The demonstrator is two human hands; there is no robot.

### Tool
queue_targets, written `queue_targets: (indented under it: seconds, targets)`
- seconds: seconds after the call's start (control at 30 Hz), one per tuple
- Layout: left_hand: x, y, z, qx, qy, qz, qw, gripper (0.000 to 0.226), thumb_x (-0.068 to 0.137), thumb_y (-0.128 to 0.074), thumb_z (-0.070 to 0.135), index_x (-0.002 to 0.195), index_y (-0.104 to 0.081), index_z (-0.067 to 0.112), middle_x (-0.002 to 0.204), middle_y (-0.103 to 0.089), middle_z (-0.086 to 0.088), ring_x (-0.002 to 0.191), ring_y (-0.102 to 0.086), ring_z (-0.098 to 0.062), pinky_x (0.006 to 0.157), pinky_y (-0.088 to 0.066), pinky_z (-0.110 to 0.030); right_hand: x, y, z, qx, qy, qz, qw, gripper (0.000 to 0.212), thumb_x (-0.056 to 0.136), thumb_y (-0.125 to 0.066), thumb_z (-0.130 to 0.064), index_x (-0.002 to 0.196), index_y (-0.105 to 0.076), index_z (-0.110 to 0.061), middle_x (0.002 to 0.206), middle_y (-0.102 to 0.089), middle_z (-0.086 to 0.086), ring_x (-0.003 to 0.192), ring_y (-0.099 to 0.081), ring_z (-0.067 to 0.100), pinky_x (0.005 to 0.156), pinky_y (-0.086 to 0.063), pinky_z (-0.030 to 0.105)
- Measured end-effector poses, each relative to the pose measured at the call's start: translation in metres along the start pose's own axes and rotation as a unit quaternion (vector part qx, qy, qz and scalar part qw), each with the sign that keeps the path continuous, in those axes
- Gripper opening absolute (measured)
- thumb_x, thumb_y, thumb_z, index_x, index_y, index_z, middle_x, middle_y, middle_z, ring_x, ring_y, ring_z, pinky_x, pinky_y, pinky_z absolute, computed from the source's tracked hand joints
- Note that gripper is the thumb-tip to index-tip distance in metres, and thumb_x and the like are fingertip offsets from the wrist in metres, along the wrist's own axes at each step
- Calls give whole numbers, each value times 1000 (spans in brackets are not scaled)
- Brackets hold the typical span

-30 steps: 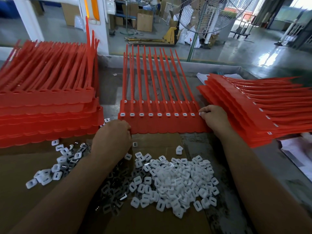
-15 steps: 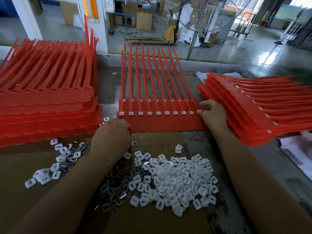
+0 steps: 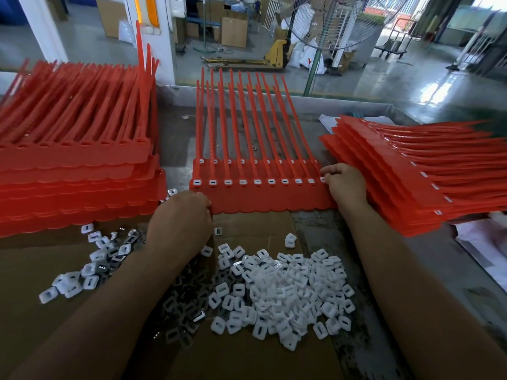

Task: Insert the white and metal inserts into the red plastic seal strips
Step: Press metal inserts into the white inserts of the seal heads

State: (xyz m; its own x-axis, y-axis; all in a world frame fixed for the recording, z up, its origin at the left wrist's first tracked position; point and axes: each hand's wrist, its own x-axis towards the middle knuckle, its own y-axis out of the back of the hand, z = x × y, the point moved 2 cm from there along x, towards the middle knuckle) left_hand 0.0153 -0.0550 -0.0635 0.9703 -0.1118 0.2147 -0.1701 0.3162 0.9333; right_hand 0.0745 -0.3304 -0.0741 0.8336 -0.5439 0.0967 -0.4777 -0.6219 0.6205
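Your left hand (image 3: 181, 218) sits lower centre-left of the frame, knuckles up, fingers curled over the lower left corner of the red plastic seal strip sheet (image 3: 263, 196) and gripping its scalloped edge. Your right hand (image 3: 347, 185) is at centre right, fingers bent on the sheet's right end, fingertips touching the last socket of the row; whether they pinch an insert or only the sheet's edge cannot be told. The sheet lies flat between your two hands at mid-frame, its thin tails running toward the top. A row of white inserts is seated across it from the left end to your right fingertips. A second sheet shows just behind and under it. The loose pile of small white plastic inserts (image 3: 288, 292) lies below the sheet, between your forearms, on the brown cardboard (image 3: 247, 360). The grey metal inserts (image 3: 181, 305) lie just left of that pile, partly under your left forearm. A tall stack of red strip sheets (image 3: 76, 171) fills the left of the frame, and a fanned stack with inserts fitted (image 3: 411, 182) lies just beside your right hand.
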Motion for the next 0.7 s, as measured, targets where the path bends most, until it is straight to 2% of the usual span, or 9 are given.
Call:
queue_targets:
  seconds: [0.23, 0.43, 0.6, 0.7]
  targets:
    - [0, 1, 0, -2, 0, 1, 1000, 29, 91, -40, 15, 104, -66, 12, 112, -63, -6, 98, -58, -20, 81, -45, -29, 7, 2, -8, -61, 3, -11, 998, 25, 79, -58, -7, 99, -66, -18, 115, -63, 4, 111, -55, 22, 93, -41, 32]
    - [0, 1, 0, -1, -3, 5, 1000, 29, 92, -39, 16, 106, -65, 13, 113, -62, -5, 98, -59, -19, 79, -45, -27, 4, 3, -12, -103, 21, -7, 994, 25, 82, -54, -6, 102, -66, -15, 118, -62, 6, 113, -54, 24, 95, -41, 34]
    - [0, 1, 0, -5, -2, 7, 1000, 29, 92, -39, 17, 105, -65, 13, 113, -62, -3, 97, -58, -18, 79, -44, -26, -8, 1, -7, -105, 54, 17, 993, 18, 89, -50, -13, 104, -60, -13, 116, -61, 7, 112, -53, 25, 91, -38, 31]
    - [0, -1, -1, -14, -2, 10, 1000, 28, 91, -40, 17, 103, -65, 13, 111, -62, -3, 96, -58, -17, 77, -42, -25, -14, 3, -5, -98, 63, 19, 993, 21, 91, -50, -14, 109, -60, -13, 118, -61, 7, 113, -53, 23, 93, -37, 30]
